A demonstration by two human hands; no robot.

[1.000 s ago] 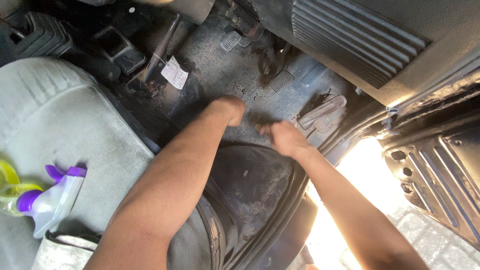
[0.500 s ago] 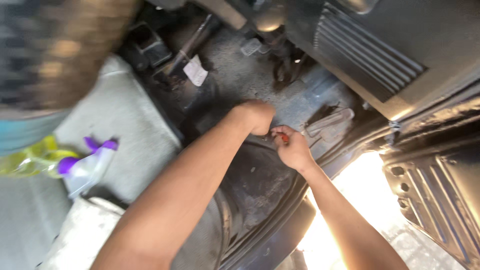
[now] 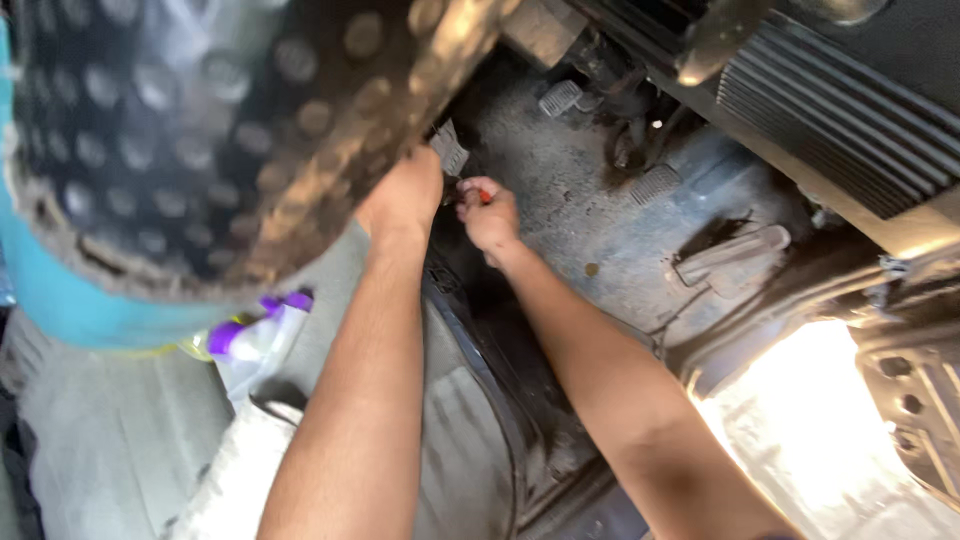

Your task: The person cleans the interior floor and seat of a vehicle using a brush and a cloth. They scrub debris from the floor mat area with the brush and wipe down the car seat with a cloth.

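I look down into a car's footwell. A dark studded floor mat (image 3: pixel 200 130) with a blue edge fills the upper left, raised and blurred close to the camera. My left hand (image 3: pixel 405 195) reaches to the mat's lower edge, its fingers hidden behind it and closed on the mat. Right beside it, my right hand (image 3: pixel 490 215) is curled around a small red object (image 3: pixel 483 196) above the dusty grey floor carpet (image 3: pixel 580 230). What the red object is I cannot make out.
Metal pedals (image 3: pixel 560 97) stand at the far end of the footwell, and a grey pedal (image 3: pixel 735 255) lies right. A spray bottle with a purple top (image 3: pixel 255 335) and a white cloth (image 3: pixel 240 470) rest on the grey seat (image 3: pixel 120 440). Sunlight glares at the door sill (image 3: pixel 800 420).
The studded mat has come up from the floor and now covers the upper left of the view. Both hands have moved farther into the footwell and closer together.
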